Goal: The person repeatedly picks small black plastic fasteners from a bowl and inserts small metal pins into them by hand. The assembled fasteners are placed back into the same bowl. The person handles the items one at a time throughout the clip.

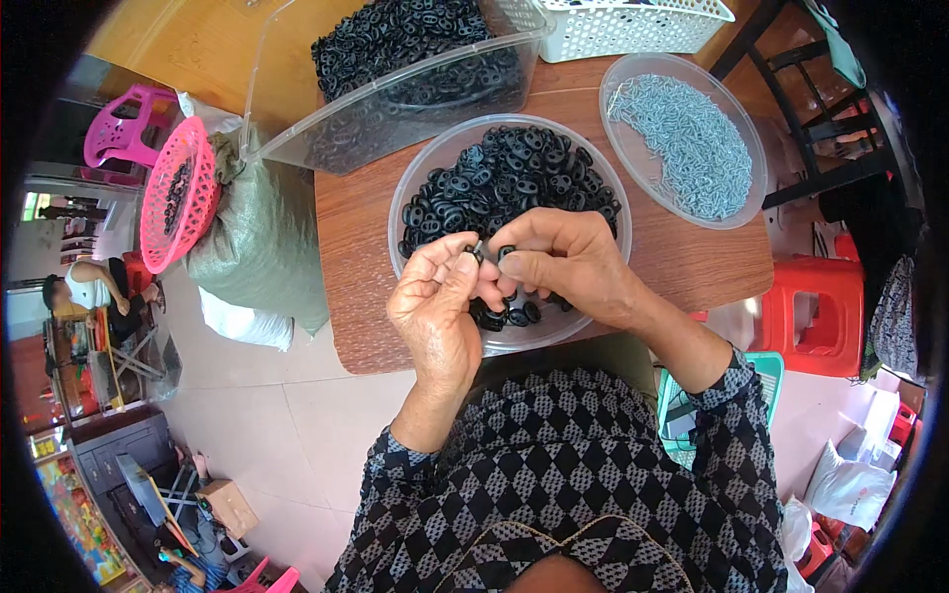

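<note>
Fingertips [473,265] hiding small black piece [505,253]

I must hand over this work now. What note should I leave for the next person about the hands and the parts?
Left hand: pinches a small metal piece at its fingertips.
Right hand: holds a black plastic part against it, over the round bowl of black parts.
Metal pieces fill the clear bowl at right; more black parts fill the tilted clear bin.
Done: cannot tell how many.
Left: both bowls look full.
</note>
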A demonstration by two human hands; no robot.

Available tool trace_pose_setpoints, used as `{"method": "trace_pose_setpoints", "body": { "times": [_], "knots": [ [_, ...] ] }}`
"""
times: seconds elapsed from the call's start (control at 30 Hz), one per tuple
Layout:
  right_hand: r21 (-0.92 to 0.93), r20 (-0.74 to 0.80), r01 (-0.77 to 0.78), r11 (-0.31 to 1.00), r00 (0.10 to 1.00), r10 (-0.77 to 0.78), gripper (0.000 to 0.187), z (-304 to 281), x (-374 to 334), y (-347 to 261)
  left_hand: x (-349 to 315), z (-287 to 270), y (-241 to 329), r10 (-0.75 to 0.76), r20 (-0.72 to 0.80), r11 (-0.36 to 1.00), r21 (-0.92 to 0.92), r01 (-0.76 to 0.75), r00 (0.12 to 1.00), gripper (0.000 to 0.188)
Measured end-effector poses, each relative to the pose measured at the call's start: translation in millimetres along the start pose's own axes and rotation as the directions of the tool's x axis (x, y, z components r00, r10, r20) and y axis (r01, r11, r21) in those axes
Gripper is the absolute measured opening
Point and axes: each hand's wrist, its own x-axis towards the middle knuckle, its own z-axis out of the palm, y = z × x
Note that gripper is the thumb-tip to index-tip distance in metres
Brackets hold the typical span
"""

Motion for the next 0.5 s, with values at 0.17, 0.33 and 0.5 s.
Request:
{"method": "trace_pose_setpoints", "body": {
  "times": [0.17,0.33,0.5],
  "knots": [
    [-0.504,-0.020,0.345,0.792,0.912,-0.410,0.014,4.7,3.7,10.1,-2.2,2.0,-1.9,0.000,-0.014,1.000,0.014,0.000,1.000,0.017],
    [-0.552,0.061,0.375,0.745,0.909,-0.413,0.007,9.2,0.0,1.6,-0.3,3.6,0.9,0.000,-0.024,1.000,0.004,0.000,1.000,0.016],
    [-0.216,-0.059,0.217,0.952,0.970,-0.234,0.004,8.6,0.8,1.3,0.8,1.4,1.2,-0.024,0.006,0.997,-0.072,0.025,1.000,0.017]
  ]
}}
